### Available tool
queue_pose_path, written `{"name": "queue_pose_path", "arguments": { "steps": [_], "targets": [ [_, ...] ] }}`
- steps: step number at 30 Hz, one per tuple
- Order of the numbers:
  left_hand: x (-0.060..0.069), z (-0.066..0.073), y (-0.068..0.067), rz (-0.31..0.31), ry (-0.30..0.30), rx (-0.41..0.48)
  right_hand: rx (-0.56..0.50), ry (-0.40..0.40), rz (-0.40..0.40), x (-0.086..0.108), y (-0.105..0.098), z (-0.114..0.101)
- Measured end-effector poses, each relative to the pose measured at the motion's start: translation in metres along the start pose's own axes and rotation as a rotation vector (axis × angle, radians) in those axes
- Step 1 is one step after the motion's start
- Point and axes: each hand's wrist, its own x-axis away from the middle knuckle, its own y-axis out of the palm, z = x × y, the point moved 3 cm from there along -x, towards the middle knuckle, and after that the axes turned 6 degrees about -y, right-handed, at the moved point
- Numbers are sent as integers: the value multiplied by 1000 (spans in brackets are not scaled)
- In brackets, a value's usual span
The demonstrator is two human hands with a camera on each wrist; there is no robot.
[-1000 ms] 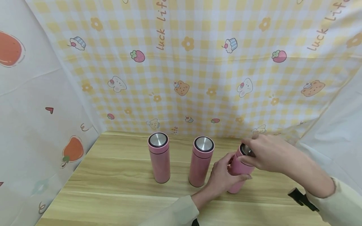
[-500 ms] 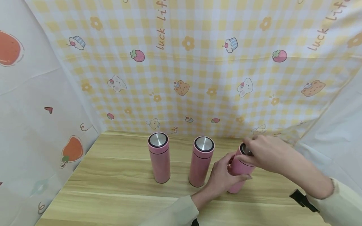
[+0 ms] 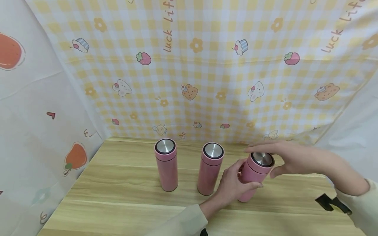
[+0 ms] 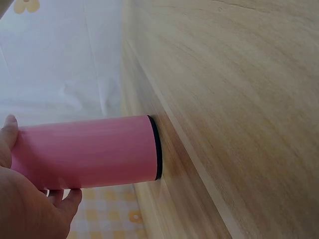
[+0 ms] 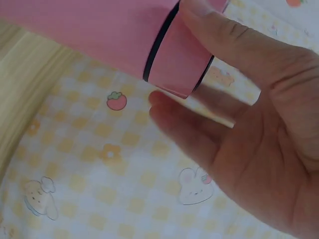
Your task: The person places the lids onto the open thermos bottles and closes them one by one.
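Three pink thermos bottles with steel-topped lids stand in a row on the table. My left hand (image 3: 231,185) grips the body of the rightmost thermos bottle (image 3: 249,177), thumb on the near side; in the left wrist view the bottle's black-rimmed base (image 4: 158,147) meets the tabletop. Around its lid (image 3: 262,159) hovers my right hand (image 3: 298,159), fingers extended and spread from the thumb. In the right wrist view the thumb overlaps the lid (image 5: 182,64), the other fingers stand off it, and a black line parts lid from body. The middle thermos bottle (image 3: 208,177) and left thermos bottle (image 3: 167,172) are untouched.
A wood-grain table (image 3: 118,190) carries the bottles. Behind it hangs a yellow checked cloth (image 3: 206,75) printed with cartoons. White cloth (image 3: 38,98) closes the left side, with another white cloth (image 3: 351,144) at the right.
My right hand has loosened its grip on the lid and spread its fingers, shifting to the right, so the steel top shows. My left hand and all three bottles have stayed put.
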Motion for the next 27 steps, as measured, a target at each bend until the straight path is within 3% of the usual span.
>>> {"name": "queue_pose_path", "arguments": {
  "steps": [6, 10, 27],
  "targets": [
    [0, 0, 0, 0, 5, -12, -111, -88, -2, 3, -5, 3],
    [0, -1, 0, 1, 3, -9, -127, -130, 13, 1, -5, 3],
    [1, -1, 0, 11, -23, -13, -68, 22, -48, -5, -4, -3]
  ]
}}
